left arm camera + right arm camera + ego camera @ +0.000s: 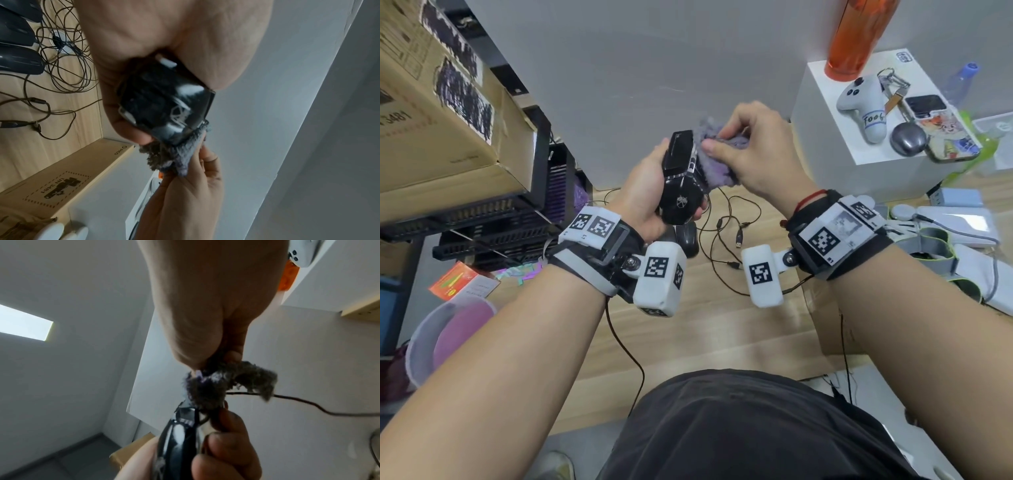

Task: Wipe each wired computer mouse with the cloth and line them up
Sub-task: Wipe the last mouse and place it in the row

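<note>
The left hand (643, 195) grips a black mouse (679, 178) above the desk, its long axis pointing away from the person. The right hand (753, 150) pinches a purple cloth (717, 161) against the mouse's right side, near its far end.

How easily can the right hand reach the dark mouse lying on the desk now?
Probably not at once: the right hand grips the purple cloth against the held mouse, and the left wrist partly covers the mouse on the desk.
</note>
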`<state>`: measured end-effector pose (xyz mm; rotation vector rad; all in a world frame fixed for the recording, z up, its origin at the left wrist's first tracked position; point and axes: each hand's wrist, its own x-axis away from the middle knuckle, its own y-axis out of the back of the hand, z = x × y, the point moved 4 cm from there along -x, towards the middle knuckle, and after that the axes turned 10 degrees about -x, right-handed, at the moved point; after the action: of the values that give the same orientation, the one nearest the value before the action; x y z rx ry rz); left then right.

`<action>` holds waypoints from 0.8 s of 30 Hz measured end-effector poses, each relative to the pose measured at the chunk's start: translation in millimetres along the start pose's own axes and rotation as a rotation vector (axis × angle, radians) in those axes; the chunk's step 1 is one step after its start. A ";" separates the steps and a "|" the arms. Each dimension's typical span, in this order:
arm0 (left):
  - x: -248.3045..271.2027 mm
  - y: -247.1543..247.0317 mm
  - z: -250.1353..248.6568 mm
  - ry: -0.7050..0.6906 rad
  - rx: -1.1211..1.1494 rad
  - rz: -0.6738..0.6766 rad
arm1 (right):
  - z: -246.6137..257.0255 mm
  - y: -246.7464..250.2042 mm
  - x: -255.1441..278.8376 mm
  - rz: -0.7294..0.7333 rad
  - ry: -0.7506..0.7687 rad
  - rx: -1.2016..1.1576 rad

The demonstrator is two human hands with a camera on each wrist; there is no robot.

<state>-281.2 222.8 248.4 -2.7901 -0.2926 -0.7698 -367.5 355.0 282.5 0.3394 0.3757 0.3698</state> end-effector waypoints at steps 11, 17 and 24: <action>-2.0 -5.1 2.4 -0.008 0.220 0.113 | 9.2 -1.3 8.2 0.330 0.074 -0.017; -1.7 -0.5 -2.9 -0.049 0.028 -0.032 | 4.0 15.6 0.7 0.142 -0.011 -0.275; 1.0 -3.0 -7.2 -0.091 0.059 -0.023 | 6.7 9.9 8.9 0.209 -0.200 -0.459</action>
<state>-284.5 223.8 255.4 -2.7748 -0.3586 -0.6290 -359.8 365.7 289.6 -0.0365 0.0514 0.6072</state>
